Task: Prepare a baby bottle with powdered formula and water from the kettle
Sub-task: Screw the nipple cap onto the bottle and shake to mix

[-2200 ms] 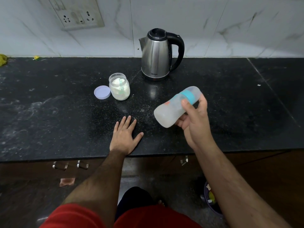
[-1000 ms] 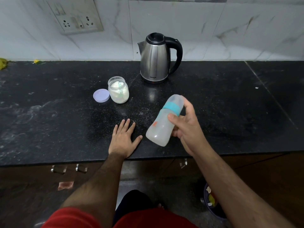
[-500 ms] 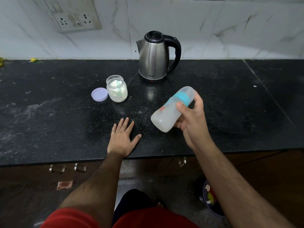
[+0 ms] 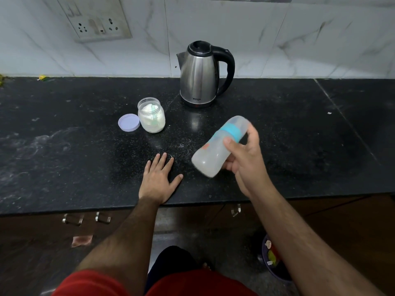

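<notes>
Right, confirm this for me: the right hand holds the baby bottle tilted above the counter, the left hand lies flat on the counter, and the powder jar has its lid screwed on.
Not quite. In the head view the powder jar is open; its lid lies on the counter beside it. The rest holds: the right hand holds the baby bottle tilted, and the left hand lies flat.

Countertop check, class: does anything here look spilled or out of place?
Yes: fine white specks are scattered on the dark countertop between the open powder jar and the left hand, like spilled powder. The jar's lid lies beside it.
</notes>
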Tool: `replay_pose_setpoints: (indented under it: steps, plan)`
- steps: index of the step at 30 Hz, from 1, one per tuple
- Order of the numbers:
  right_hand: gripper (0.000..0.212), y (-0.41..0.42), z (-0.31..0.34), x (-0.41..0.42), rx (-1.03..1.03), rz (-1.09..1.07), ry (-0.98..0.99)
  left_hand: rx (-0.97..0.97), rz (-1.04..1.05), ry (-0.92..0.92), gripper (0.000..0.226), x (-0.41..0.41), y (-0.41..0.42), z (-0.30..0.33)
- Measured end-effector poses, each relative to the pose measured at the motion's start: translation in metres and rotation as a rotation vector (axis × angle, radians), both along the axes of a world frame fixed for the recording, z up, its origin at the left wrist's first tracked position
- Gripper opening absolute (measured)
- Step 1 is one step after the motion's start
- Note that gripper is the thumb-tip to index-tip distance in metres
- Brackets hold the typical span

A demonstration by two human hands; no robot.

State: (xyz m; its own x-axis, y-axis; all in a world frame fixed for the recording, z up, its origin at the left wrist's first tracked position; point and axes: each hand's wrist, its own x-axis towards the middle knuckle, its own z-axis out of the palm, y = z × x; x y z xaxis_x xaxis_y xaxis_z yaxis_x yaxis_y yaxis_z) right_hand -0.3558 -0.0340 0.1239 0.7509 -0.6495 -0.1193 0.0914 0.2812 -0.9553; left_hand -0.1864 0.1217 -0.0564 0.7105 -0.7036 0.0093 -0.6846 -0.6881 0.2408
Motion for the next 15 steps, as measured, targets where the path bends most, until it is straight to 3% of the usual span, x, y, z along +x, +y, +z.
replay_pose_setpoints:
  steps: [3,8,13,15]
  plan:
    - [0.071,0.0062,0.0016,-0.0032,-0.026,0.111,0.026,0.004,-0.002,0.005,0.078,-0.0002,0.0002,0.0001]
    - [0.068,-0.0027,0.004,0.0008,0.022,-0.06,-0.029,0.001,0.0,0.009,0.075,0.0,-0.0001,-0.0004]
    - [0.08,0.0054,0.0039,-0.005,-0.008,0.144,0.035,0.011,-0.001,0.012,0.077,0.0,0.0004,0.0001]
    - [0.077,0.0041,0.0042,-0.0045,-0.004,0.097,0.017,0.004,-0.001,0.008,0.076,0.0002,0.0005,-0.0002]
